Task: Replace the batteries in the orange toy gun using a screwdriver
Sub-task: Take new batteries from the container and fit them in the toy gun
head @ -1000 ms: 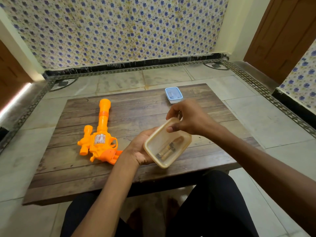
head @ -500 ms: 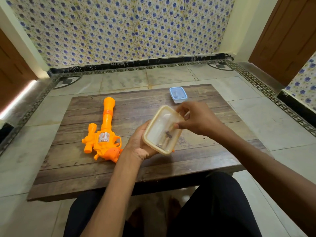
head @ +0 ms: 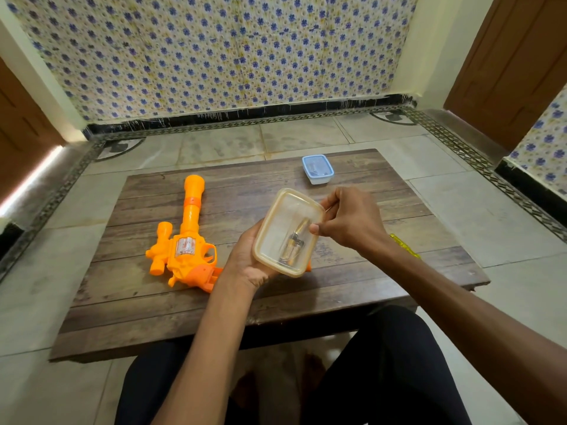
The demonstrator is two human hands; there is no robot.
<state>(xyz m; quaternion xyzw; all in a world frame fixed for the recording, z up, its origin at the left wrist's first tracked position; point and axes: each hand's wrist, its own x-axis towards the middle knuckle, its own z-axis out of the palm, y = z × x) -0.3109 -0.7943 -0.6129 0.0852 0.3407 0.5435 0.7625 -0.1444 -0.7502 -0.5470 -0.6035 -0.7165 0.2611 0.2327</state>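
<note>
The orange toy gun (head: pixel 187 237) lies on the left half of the wooden table (head: pixel 352 286), barrel pointing away from me. My left hand (head: pixel 245 259) holds a clear beige-rimmed plastic box (head: pixel 287 231) from below, tilted toward me above the table. Gold batteries (head: pixel 294 245) lie inside it under the closed lid. My right hand (head: pixel 352 220) pinches the box's right rim with thumb and fingers. A yellow screwdriver (head: pixel 405 246) shows partly behind my right forearm, near the table's right side.
A small blue-lidded box (head: pixel 317 168) stands at the table's far edge, right of centre. The low table sits on a tiled floor, with my knees under its near edge. A patterned wall is behind, wooden doors at left and right.
My left hand has raised and tilted the box more upright. My right hand slid from its far corner to its right rim. The batteries slid toward the box's lower end.
</note>
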